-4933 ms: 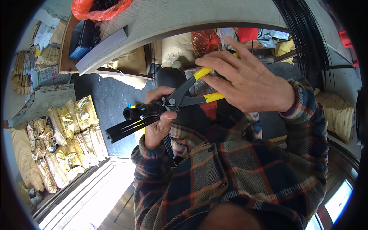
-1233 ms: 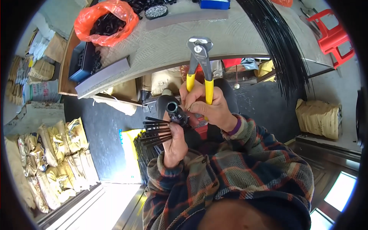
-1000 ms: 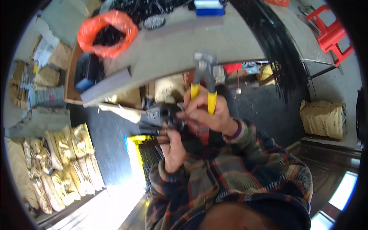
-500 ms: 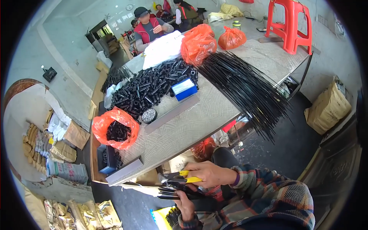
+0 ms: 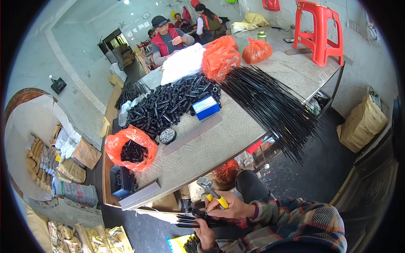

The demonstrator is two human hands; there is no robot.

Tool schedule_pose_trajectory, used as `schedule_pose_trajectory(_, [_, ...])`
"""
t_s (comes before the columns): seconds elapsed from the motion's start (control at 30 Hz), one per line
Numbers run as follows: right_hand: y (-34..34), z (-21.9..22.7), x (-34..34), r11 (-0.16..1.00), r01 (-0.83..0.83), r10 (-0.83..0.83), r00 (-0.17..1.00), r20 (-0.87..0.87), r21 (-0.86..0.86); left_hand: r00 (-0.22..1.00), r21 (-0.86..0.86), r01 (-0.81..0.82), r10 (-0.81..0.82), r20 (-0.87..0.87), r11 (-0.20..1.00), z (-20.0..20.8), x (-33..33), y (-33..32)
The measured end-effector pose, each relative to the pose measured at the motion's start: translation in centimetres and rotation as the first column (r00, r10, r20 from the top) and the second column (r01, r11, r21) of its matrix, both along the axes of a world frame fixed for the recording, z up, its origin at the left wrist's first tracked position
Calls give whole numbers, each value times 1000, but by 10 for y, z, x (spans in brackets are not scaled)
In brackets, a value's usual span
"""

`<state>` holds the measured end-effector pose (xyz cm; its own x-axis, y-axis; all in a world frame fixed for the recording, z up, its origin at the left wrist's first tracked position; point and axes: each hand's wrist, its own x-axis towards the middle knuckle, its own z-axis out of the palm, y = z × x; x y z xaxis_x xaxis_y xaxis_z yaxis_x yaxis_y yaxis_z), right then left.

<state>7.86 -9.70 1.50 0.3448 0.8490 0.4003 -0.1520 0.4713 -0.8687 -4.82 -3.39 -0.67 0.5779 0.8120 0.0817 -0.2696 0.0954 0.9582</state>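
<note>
My right hand (image 5: 233,205) is closed around pliers with yellow handles (image 5: 222,203); their metal head points up and away from me. Just below the fingertips of that hand is a dark tubular piece (image 5: 196,212), partly hidden, and I cannot tell whether they pinch it. In my left hand (image 5: 205,234), closed and lower down, lies a small bundle of thin black rods (image 5: 187,221) with ends sticking out to the left. Both hands are close together in front of the table's near edge, above my lap.
On the table (image 5: 211,145) lie a heap of black tubular parts (image 5: 168,101), long black rods (image 5: 270,105), a blue box (image 5: 206,110), a round tin (image 5: 167,135) and an open red bag (image 5: 114,145). A red stool (image 5: 322,31) stands at its far right. A person (image 5: 166,40) works across the table.
The pliers have swung from pointing left over the rods to pointing upward. My right hand has lowered toward the bundle, its fingers now by the dark piece. The left hand keeps the rods.
</note>
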Motion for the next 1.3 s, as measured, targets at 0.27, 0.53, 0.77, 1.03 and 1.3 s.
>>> schedule_pose_trajectory(0.27, [8,-4,0,999,24,-26,999,42,37,999,50,-46,47,-26,998,-16,-7,7])
schedule_pose_trajectory(0.53, [3,1,4,995,-45,40,997,63,85,999,232,-15,23,-32,973,-14,-5,6])
schedule_pose_trajectory(0.77, [3,-7,-12,993,-102,89,976,-199,-58,994,272,53,-24,-110,961,-44,-20,17])
schedule_pose_trajectory(1.03, [-7,26,37,968,231,-156,249,956,98,993,-71,112,-110,33,991,-5,-16,28])
schedule_pose_trajectory(1.3, [-10,30,48,985,163,-19,-185,983,49,993,-26,121,-121,-11,992,-6,-30,29])
